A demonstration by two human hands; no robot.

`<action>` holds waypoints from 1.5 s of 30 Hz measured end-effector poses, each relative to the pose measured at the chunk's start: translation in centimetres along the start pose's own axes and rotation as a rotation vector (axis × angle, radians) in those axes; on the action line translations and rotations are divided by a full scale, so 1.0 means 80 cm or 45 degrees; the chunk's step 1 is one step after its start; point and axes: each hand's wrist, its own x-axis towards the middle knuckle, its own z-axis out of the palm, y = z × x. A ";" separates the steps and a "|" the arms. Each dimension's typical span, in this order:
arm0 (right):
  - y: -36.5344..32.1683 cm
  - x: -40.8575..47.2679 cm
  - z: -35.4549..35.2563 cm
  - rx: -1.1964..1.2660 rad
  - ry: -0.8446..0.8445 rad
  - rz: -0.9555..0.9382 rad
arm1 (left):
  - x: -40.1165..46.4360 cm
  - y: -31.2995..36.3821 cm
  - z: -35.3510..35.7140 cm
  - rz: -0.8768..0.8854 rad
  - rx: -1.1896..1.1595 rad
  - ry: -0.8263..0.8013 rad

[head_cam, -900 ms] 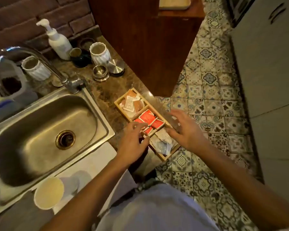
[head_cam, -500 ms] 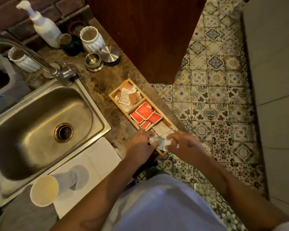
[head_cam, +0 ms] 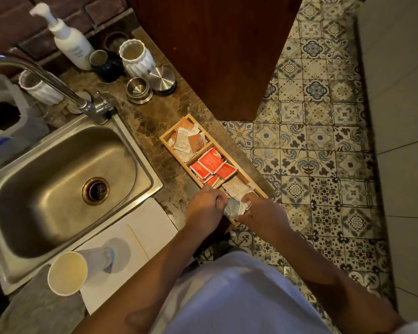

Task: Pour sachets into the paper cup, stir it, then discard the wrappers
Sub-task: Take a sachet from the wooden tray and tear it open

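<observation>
A wooden tray with three compartments lies on the marble counter, holding tan, red and pale sachets. Over its near compartment both my hands meet on a grey-blue sachet. My left hand pinches its left edge with curled fingers. My right hand pinches its right side. A white paper cup stands at the lower left on a white sheet, well away from both hands.
A steel sink with a tap fills the left. At the back stand a pump bottle, white ribbed cups and metal lids. A dark wooden cabinet rises behind the tray. Patterned floor tiles lie to the right.
Both hands drew back from the red middle compartment to the tray's near end and took hold of a grey-blue sachet between them. The camera tilted further down.
</observation>
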 end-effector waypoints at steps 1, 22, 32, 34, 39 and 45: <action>0.000 0.000 0.001 -0.006 0.006 -0.005 | -0.002 0.000 -0.001 0.007 -0.043 -0.005; -0.192 -0.064 -0.112 0.934 -0.015 -0.504 | -0.147 -0.007 -0.211 0.061 -1.401 0.489; -0.319 -0.154 -0.097 0.130 0.537 -1.023 | -0.252 -0.083 -0.276 0.259 -1.181 0.756; -0.341 -0.174 -0.097 0.120 0.521 -1.120 | -0.266 -0.103 -0.285 0.324 -1.127 0.789; -0.390 -0.205 -0.084 0.904 -0.032 -0.928 | -0.296 -0.136 -0.304 0.441 -1.231 0.808; -0.415 -0.219 -0.060 0.219 0.287 -1.157 | -0.315 -0.171 -0.314 0.461 -1.163 0.739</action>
